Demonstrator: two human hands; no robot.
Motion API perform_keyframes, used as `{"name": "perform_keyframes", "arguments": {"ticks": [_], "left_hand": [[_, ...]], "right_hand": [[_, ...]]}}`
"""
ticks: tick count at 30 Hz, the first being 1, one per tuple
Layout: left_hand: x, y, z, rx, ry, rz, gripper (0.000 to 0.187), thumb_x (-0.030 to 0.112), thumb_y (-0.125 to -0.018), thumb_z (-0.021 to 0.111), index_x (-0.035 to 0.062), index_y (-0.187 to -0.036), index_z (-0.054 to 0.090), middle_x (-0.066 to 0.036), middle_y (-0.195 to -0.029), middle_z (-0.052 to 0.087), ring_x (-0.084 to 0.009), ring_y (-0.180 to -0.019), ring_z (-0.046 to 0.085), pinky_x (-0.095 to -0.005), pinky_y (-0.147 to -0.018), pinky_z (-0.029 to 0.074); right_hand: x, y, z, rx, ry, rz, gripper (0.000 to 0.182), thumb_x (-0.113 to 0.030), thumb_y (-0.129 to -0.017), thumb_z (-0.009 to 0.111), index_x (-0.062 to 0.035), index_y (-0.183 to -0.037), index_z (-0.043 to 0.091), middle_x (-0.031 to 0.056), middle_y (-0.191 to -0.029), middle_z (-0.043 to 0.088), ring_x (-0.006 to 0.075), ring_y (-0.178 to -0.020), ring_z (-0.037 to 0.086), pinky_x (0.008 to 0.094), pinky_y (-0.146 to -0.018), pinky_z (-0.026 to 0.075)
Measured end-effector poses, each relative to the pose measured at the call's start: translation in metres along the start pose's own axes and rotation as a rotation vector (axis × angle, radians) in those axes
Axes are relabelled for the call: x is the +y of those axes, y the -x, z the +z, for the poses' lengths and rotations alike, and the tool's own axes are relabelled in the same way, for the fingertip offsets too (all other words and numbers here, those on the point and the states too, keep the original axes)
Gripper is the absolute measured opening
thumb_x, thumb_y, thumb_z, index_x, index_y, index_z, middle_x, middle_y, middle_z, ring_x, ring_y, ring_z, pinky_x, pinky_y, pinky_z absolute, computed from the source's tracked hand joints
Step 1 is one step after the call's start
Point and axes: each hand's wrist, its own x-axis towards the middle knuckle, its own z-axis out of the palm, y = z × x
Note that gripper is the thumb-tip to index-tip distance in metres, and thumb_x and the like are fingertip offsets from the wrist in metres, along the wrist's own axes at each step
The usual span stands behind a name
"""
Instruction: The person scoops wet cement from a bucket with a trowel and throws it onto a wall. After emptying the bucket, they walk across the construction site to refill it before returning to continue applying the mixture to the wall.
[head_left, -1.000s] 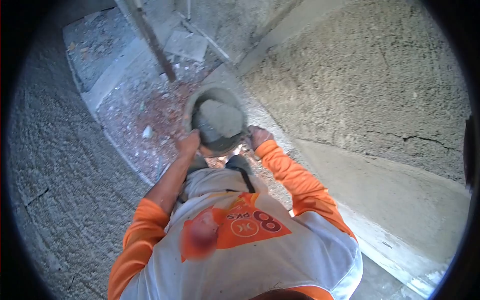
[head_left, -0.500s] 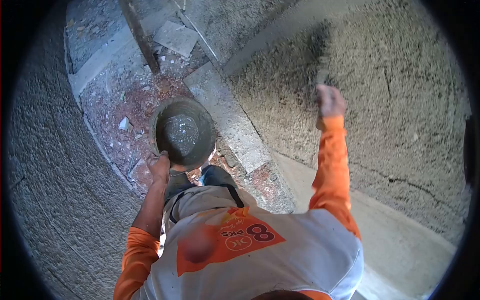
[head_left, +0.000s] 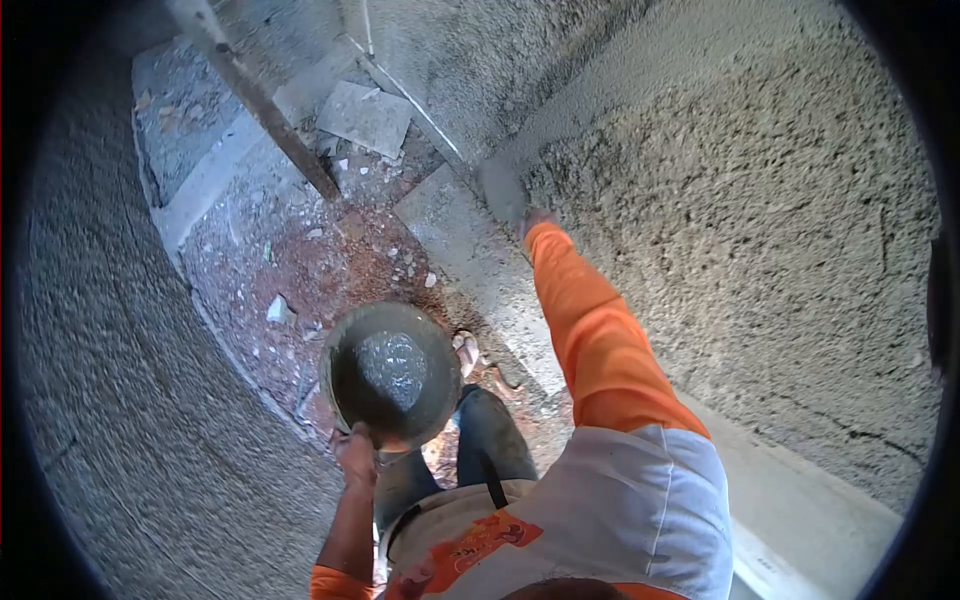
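My left hand grips the near-left rim of a dark round bucket, fingers closed over its edge. Wet, shiny grey mix lies in the bottom of the bucket, which is held in front of my legs. Stretched forward, my right hand is closed round a trowel; its handle is hidden in the fist. The trowel's grey blade is right at the lower part of the rough cement wall, near the corner.
Rubble and broken pieces cover the reddish floor. A wooden post leans at the upper left, with a flat slab beside it. Another rough wall rises on the left. A pale ledge runs along the lower right.
My right hand has swung left and down along the wall with the trowel, toward the corner. The bucket and my left hand appear lower and slightly further right as the view shifts.
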Motion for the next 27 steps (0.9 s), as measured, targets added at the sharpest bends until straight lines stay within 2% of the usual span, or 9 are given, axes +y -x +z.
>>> {"name": "perform_keyframes", "arguments": {"ticks": [1,3,9,12,14,16,22,26,27], "left_hand": [[-0.003,-0.005,-0.006,0.011,0.037,-0.007,0.040,0.006,-0.074,0.054,-0.0037,-0.112,0.044,-0.010,-0.095,0.056,-0.0204,-0.078,0.052,-0.0304,-0.069,0.042],[0.014,-0.002,-0.011,0.039,0.163,0.014,0.024,0.000,-0.072,0.053,0.0009,-0.095,0.048,-0.004,-0.080,0.054,-0.0128,-0.066,0.048,-0.0259,-0.059,0.040],[0.043,-0.007,-0.062,-0.111,0.110,0.088,0.020,0.003,-0.071,0.055,0.0006,-0.091,0.053,-0.005,-0.078,0.054,-0.0149,-0.065,0.047,-0.0296,-0.058,0.039],[0.065,-0.008,-0.072,-0.041,-0.030,0.074,0.023,0.007,-0.071,0.057,-0.0013,-0.092,0.054,-0.005,-0.077,0.053,-0.0173,-0.065,0.048,-0.0311,-0.059,0.040],[0.056,-0.037,-0.078,-0.082,-0.158,0.167,0.027,0.011,-0.071,0.057,-0.0031,-0.093,0.054,-0.007,-0.078,0.055,-0.0194,-0.068,0.050,-0.0321,-0.063,0.042],[0.051,-0.064,-0.082,-0.125,-0.302,0.392,0.033,0.014,-0.070,0.058,-0.0045,-0.097,0.055,-0.012,-0.084,0.059,-0.0229,-0.075,0.055,-0.0339,-0.069,0.043],[0.150,-0.024,-0.059,-0.279,-0.438,0.525,0.031,0.009,-0.071,0.055,-0.0040,-0.100,0.055,-0.009,-0.085,0.057,-0.0175,-0.073,0.053,-0.0306,-0.066,0.043],[0.186,-0.006,-0.035,-0.414,-0.244,0.377,0.033,0.008,-0.071,0.057,-0.0029,-0.102,0.054,-0.011,-0.087,0.057,-0.0164,-0.073,0.054,-0.0297,-0.066,0.044],[0.195,0.002,-0.031,-0.422,-0.256,0.375,0.033,0.008,-0.071,0.057,-0.0029,-0.102,0.054,-0.011,-0.087,0.057,-0.0164,-0.073,0.054,-0.0297,-0.066,0.044]], "right_hand": [[0.009,-0.022,0.019,-0.074,-0.148,0.139,0.056,-0.053,-0.077,0.052,-0.0040,-0.103,0.062,0.0170,-0.105,0.060,0.0322,-0.100,0.057,0.0409,-0.085,0.045],[-0.010,0.042,-0.114,-0.139,0.148,-0.104,0.054,-0.052,-0.076,0.055,-0.0052,-0.102,0.062,0.0178,-0.101,0.061,0.0335,-0.096,0.058,0.0407,-0.083,0.046],[0.036,0.152,-0.318,0.152,0.109,-0.154,0.050,-0.053,-0.075,0.057,-0.0070,-0.093,0.065,0.0198,-0.089,0.063,0.0363,-0.086,0.059,0.0409,-0.077,0.046],[0.011,0.221,-0.438,0.077,0.062,-0.091,0.051,-0.054,-0.075,0.057,-0.0062,-0.093,0.065,0.0196,-0.087,0.063,0.0363,-0.086,0.059,0.0413,-0.077,0.046],[0.004,0.256,-0.485,0.130,0.092,-0.020,0.056,-0.052,-0.076,0.057,-0.0053,-0.107,0.060,0.0213,-0.098,0.061,0.0345,-0.096,0.058,0.0406,-0.085,0.045],[0.004,0.280,-0.511,0.255,0.042,0.041,0.054,-0.051,-0.076,0.058,-0.0047,-0.105,0.060,0.0207,-0.097,0.062,0.0349,-0.095,0.058,0.0411,-0.083,0.045],[-0.029,0.412,-0.540,0.660,-0.071,-0.005,0.037,-0.034,-0.078,0.060,-0.0049,-0.101,0.058,0.0164,-0.084,0.064,0.0329,-0.080,0.062,0.0404,-0.070,0.048],[-0.069,0.489,-0.474,0.361,-0.606,-0.452,0.040,-0.025,-0.080,0.058,-0.0011,-0.112,0.051,0.0170,-0.081,0.062,0.0275,-0.077,0.061,0.0396,-0.069,0.048],[-0.071,0.483,-0.409,0.479,-0.740,-0.627,0.043,-0.027,-0.079,0.060,-0.0039,-0.114,0.051,0.0192,-0.082,0.060,0.0287,-0.079,0.061,0.0410,-0.069,0.048]]}}
